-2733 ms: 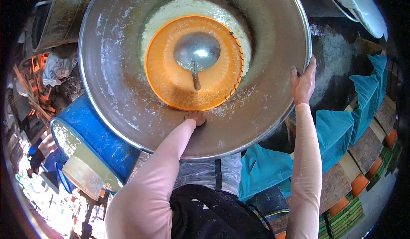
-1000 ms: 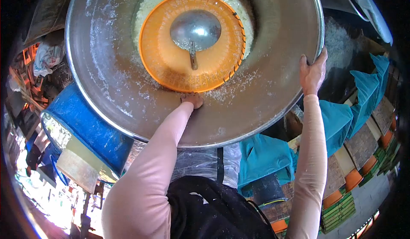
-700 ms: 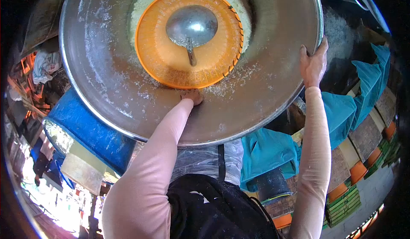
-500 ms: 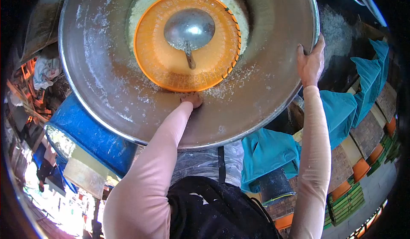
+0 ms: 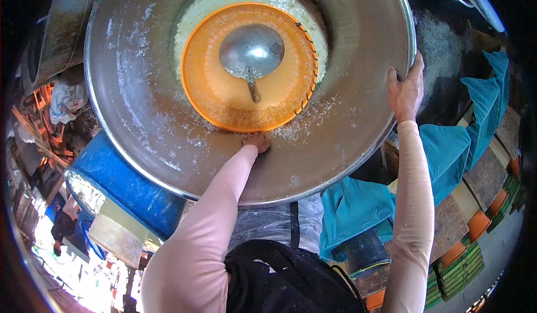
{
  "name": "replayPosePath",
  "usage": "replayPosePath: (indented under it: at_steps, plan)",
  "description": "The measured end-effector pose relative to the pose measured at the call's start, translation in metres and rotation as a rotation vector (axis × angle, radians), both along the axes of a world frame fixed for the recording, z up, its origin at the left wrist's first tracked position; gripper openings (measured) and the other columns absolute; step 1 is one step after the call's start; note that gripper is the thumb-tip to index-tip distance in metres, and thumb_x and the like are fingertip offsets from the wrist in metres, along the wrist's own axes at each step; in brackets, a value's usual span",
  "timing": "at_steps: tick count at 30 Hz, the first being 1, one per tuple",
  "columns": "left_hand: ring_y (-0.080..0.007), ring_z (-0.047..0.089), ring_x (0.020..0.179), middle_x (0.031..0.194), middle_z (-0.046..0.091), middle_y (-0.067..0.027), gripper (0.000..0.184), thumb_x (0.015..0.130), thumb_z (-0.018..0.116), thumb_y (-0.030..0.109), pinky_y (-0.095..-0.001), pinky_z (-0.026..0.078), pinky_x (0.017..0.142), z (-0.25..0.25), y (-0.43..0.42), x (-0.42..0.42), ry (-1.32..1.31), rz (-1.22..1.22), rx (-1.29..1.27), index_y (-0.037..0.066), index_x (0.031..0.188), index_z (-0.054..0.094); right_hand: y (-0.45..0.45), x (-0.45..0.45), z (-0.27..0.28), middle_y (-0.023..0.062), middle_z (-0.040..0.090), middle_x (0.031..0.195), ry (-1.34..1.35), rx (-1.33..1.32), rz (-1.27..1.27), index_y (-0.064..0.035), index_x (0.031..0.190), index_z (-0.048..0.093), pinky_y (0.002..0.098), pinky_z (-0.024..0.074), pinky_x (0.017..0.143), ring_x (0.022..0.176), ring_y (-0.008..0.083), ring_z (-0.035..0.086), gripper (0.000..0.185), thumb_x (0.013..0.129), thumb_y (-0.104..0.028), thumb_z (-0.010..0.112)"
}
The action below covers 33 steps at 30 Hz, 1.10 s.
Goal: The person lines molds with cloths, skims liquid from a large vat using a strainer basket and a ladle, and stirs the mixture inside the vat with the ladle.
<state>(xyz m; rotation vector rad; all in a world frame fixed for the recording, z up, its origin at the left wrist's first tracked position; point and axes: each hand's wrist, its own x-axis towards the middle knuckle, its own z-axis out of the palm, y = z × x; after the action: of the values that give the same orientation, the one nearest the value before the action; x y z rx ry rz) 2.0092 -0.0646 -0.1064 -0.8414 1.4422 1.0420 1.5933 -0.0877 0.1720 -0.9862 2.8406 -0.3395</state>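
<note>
A wide metal vat (image 5: 335, 139) fills the upper view, with white, wet-looking contents (image 5: 193, 30) at its bottom. On these contents rests a round orange plastic basket (image 5: 210, 109), its rim bound with dark ties on the right. A metal scoop (image 5: 251, 50) with a short handle lies inside the basket. My left hand (image 5: 257, 141) is at the basket's near rim, fingers partly hidden and closed on the edge. My right hand (image 5: 406, 92) grips the vat's right rim, thumb inside, the other fingers outside.
A blue barrel (image 5: 126, 181) lies tilted at the left below the vat. Teal cloth (image 5: 358, 206) hangs on the right, near a dark bucket (image 5: 363, 254). Split wood (image 5: 47, 128) is piled at far left. A person (image 5: 61, 229) is in the left background.
The whole scene has shifted slightly down and right in view. Both hands keep their places on the basket and the vat rim; the scoop stays in the basket.
</note>
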Motion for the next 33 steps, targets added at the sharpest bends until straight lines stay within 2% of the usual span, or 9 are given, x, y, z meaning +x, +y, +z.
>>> replayPosePath:
  at_steps: [18, 21, 26, 28, 29, 30, 31, 32, 33]
  plan:
    - [-0.0411, 0.003, 0.147, 0.161, 0.007, -0.0099, 0.070, 0.095, 0.032, 0.049, -0.0568, 0.006, 0.117, 0.000, 0.002, 0.002, 0.001, 0.007, 0.025, 0.017, 0.155, 0.014, 0.004, -0.003, -0.005, 0.0230, 0.054, 0.128, -0.009, 0.014, -0.001, -0.0103, 0.143, 0.030, 0.0466, 0.0451, 0.095, 0.114, 0.0410, 0.055, 0.073, 0.081, -0.019, 0.067]
    - [-0.0405, 0.012, 0.146, 0.160, 0.013, -0.0117, 0.064, 0.097, 0.023, 0.052, -0.0600, 0.007, 0.116, -0.004, 0.007, 0.005, 0.063, -0.019, -0.069, 0.020, 0.152, 0.025, 0.003, -0.002, -0.004, 0.0233, 0.053, 0.129, 0.011, 0.020, 0.001, -0.0095, 0.144, 0.030, 0.0464, 0.0453, 0.095, 0.114, 0.0411, 0.055, 0.074, 0.081, -0.019, 0.068]
    - [-0.0380, 0.012, 0.147, 0.160, 0.012, -0.0122, 0.068, 0.095, 0.034, 0.046, -0.0550, 0.012, 0.117, 0.007, -0.001, -0.004, 0.012, -0.016, -0.054, 0.014, 0.153, 0.020, 0.002, -0.002, -0.004, 0.0225, 0.051, 0.132, 0.018, 0.064, -0.012, -0.0064, 0.143, 0.031, 0.0444, 0.0457, 0.096, 0.118, 0.0387, 0.054, 0.074, 0.081, -0.021, 0.068]
    - [-0.0369, 0.027, 0.142, 0.155, 0.028, -0.0148, 0.063, 0.094, 0.040, 0.041, -0.0496, 0.022, 0.116, -0.062, 0.022, 0.027, 0.290, -0.008, -0.206, 0.012, 0.149, 0.031, 0.011, -0.008, -0.021, 0.0211, 0.050, 0.136, 0.118, 0.018, 0.049, -0.0026, 0.143, 0.035, 0.0420, 0.0455, 0.099, 0.120, 0.0368, 0.053, 0.074, 0.081, -0.027, 0.068]
    - [-0.0363, 0.040, 0.135, 0.147, 0.041, -0.0179, 0.057, 0.092, 0.045, 0.037, -0.0468, 0.032, 0.112, -0.018, 0.005, 0.005, 0.155, 0.082, -0.118, 0.008, 0.141, 0.044, 0.017, -0.015, -0.029, 0.0205, 0.046, 0.141, 0.078, 0.107, 0.038, -0.0001, 0.142, 0.037, 0.0399, 0.0427, 0.104, 0.124, 0.0345, 0.051, 0.074, 0.081, -0.030, 0.067]
    - [-0.0332, 0.037, 0.137, 0.148, 0.039, -0.0177, 0.052, 0.095, 0.041, 0.031, -0.0435, 0.029, 0.114, -0.024, 0.010, 0.008, 0.290, 0.101, -0.153, 0.006, 0.141, 0.043, 0.016, -0.003, -0.027, 0.0209, 0.045, 0.142, 0.273, 0.100, 0.117, -0.0012, 0.142, 0.037, 0.0388, 0.0396, 0.107, 0.128, 0.0326, 0.048, 0.075, 0.079, -0.029, 0.068]
    - [-0.0302, 0.034, 0.139, 0.149, 0.038, -0.0175, 0.048, 0.098, 0.038, 0.026, -0.0403, 0.027, 0.115, -0.031, 0.015, 0.010, 0.426, 0.109, -0.189, 0.003, 0.140, 0.041, 0.017, -0.006, -0.028, 0.0211, 0.044, 0.142, 0.258, 0.102, 0.133, -0.0011, 0.142, 0.037, 0.0390, 0.0385, 0.108, 0.131, 0.0318, 0.045, 0.075, 0.079, -0.027, 0.067]
    - [-0.0369, 0.040, 0.135, 0.146, 0.042, -0.0197, 0.051, 0.096, 0.040, 0.031, -0.0451, 0.033, 0.111, -0.143, 0.053, 0.059, 0.524, -0.032, -0.090, 0.009, 0.141, 0.045, 0.015, -0.006, -0.024, 0.0210, 0.043, 0.143, 0.205, 0.036, 0.061, -0.0009, 0.143, 0.037, 0.0396, 0.0381, 0.109, 0.131, 0.0337, 0.045, 0.074, 0.079, -0.023, 0.067]
    - [-0.0354, 0.036, 0.138, 0.149, 0.037, -0.0200, 0.054, 0.097, 0.039, 0.032, -0.0438, 0.030, 0.113, -0.074, 0.037, 0.035, 0.470, 0.023, -0.201, 0.010, 0.145, 0.038, 0.015, -0.008, -0.026, 0.0220, 0.041, 0.145, 0.158, -0.062, 0.050, 0.0000, 0.144, 0.034, 0.0404, 0.0370, 0.110, 0.131, 0.0353, 0.044, 0.073, 0.079, -0.016, 0.065]
